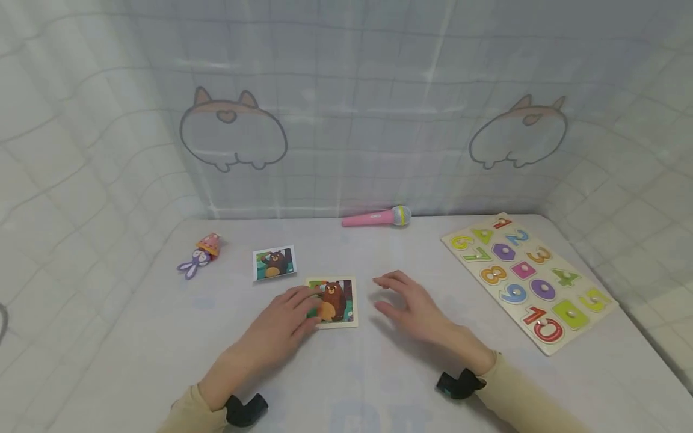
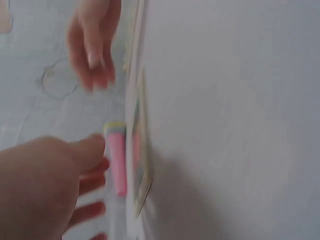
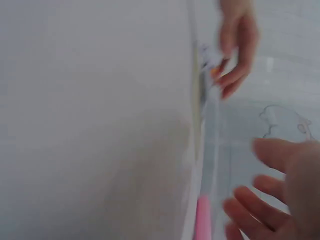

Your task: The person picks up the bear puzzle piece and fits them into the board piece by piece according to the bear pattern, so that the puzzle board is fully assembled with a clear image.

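A square bear puzzle (image 1: 337, 300) with a pale border lies flat on the table. My left hand (image 1: 284, 322) hangs over its left side and hides part of the picture. In the left wrist view there is a gap between that hand (image 2: 55, 180) and the puzzle (image 2: 141, 150). To the right of the puzzle, my right hand (image 1: 414, 307) is held above the table with fingers loosely bent and nothing in them. Behind and left of the puzzle lies a small bear picture card (image 1: 275, 263), its near edge slightly raised.
A pink toy microphone (image 1: 376, 217) lies along the back edge. At the right sits a wooden board (image 1: 533, 279) of numbers and shapes. A purple bunny figure with a mushroom-like cap (image 1: 200, 255) is at the left. Curtain-like cloth surrounds the table (image 1: 357, 373).
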Motion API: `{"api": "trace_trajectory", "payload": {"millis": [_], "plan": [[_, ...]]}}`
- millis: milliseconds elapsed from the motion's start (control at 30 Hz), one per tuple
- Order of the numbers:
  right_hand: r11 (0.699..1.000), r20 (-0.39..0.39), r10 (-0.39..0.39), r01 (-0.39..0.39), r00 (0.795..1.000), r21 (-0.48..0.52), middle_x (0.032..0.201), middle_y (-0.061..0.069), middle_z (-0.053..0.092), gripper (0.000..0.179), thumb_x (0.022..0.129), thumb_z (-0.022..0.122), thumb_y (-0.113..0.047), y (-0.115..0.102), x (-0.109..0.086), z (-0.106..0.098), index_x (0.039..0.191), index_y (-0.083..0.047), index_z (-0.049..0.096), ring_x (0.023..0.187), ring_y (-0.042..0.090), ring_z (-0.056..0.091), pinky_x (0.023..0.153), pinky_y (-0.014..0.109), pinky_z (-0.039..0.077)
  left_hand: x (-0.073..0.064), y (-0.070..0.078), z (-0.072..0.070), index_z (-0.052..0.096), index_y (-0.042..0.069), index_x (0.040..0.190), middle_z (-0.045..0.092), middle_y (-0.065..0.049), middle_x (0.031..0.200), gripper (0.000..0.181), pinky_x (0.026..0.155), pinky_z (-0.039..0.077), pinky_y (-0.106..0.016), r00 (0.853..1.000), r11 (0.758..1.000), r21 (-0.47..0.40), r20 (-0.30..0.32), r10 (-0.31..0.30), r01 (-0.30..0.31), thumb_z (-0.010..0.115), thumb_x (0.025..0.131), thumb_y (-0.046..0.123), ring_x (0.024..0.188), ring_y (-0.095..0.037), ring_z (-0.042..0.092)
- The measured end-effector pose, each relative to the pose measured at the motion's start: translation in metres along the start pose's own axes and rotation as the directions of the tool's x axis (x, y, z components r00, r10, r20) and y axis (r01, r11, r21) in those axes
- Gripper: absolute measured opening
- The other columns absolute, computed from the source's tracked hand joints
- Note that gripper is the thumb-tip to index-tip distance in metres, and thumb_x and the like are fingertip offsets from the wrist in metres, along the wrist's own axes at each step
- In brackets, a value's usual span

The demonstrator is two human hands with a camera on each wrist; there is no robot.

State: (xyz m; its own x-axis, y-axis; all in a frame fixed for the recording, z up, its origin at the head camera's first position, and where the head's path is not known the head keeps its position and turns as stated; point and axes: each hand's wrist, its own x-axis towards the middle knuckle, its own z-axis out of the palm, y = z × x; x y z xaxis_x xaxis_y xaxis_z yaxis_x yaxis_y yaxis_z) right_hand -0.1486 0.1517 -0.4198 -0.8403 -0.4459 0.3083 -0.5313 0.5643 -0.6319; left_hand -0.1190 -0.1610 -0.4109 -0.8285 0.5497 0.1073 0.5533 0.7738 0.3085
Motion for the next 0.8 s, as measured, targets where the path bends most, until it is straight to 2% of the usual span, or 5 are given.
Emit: {"api": "trace_trajectory", "payload": {"millis": [167, 367, 433, 600, 800], "plan": [[0.970, -0.161, 0.073, -0.107, 0.984, -0.217, 0.142, 0.013, 0.055, 0.051, 0.095, 0.069, -0.028, 0.009, -0.026, -0.043, 0.139, -0.005, 0.056, 0.132, 0.034, 0.048, 0.110, 0.056, 0.036, -0.009, -0.020, -0.020, 0.049, 0.010, 0.147, 0.040, -0.009, 0.158, 0.052, 0.118, 0.026, -0.059, 0.983, 0.982, 0.104, -0.114, -0.144, 0.156, 0.051, 0.104, 0.039, 0.146, -0.036, 0.033], [0.862, -0.239, 0.192, -0.280, 0.952, -0.423, 0.156, 0.023, 0.035, 0.064, 0.099, 0.060, -0.039, 0.020, -0.053, -0.083, 0.148, -0.001, 0.042, 0.144, 0.046, 0.025, 0.116, 0.068, 0.015, -0.022, -0.036, -0.042, 0.040, 0.005, 0.152, 0.030, -0.016, 0.162, 0.066, 0.115, 0.016, -0.071, 0.939, 0.938, 0.149, -0.198, -0.281, 0.312, 0.052, 0.101, 0.046, 0.148, -0.047, 0.022], [0.831, -0.238, 0.236, -0.322, 0.942, -0.453, 0.160, 0.024, 0.028, 0.071, 0.099, 0.057, -0.046, 0.022, -0.061, -0.091, 0.152, -0.002, 0.036, 0.148, 0.047, 0.016, 0.116, 0.072, 0.007, -0.026, -0.040, -0.045, 0.036, 0.006, 0.154, 0.025, -0.015, 0.164, 0.072, 0.114, 0.013, -0.074, 0.927, 0.926, 0.160, -0.221, -0.303, 0.341, 0.052, 0.100, 0.050, 0.148, -0.048, 0.018], [0.787, -0.223, 0.285, -0.360, 0.932, -0.502, 0.163, 0.026, 0.016, 0.084, 0.096, 0.055, -0.058, 0.025, -0.070, -0.100, 0.156, -0.005, 0.029, 0.152, 0.048, 0.000, 0.114, 0.074, -0.004, -0.032, -0.047, -0.048, 0.030, 0.011, 0.157, 0.019, -0.015, 0.166, 0.084, 0.110, 0.008, -0.080, 0.903, 0.903, 0.184, -0.270, -0.334, 0.389, 0.055, 0.094, 0.060, 0.150, -0.049, 0.009], [0.766, -0.200, 0.306, -0.366, 0.931, -0.529, 0.165, 0.024, 0.010, 0.091, 0.093, 0.056, -0.064, 0.025, -0.072, -0.097, 0.158, -0.008, 0.026, 0.152, 0.046, -0.005, 0.113, 0.076, -0.004, -0.033, -0.048, -0.048, 0.028, 0.013, 0.158, 0.015, -0.015, 0.167, 0.090, 0.108, 0.006, -0.083, 0.894, 0.887, 0.204, -0.272, -0.355, 0.414, 0.056, 0.090, 0.065, 0.148, -0.051, 0.008]]}}
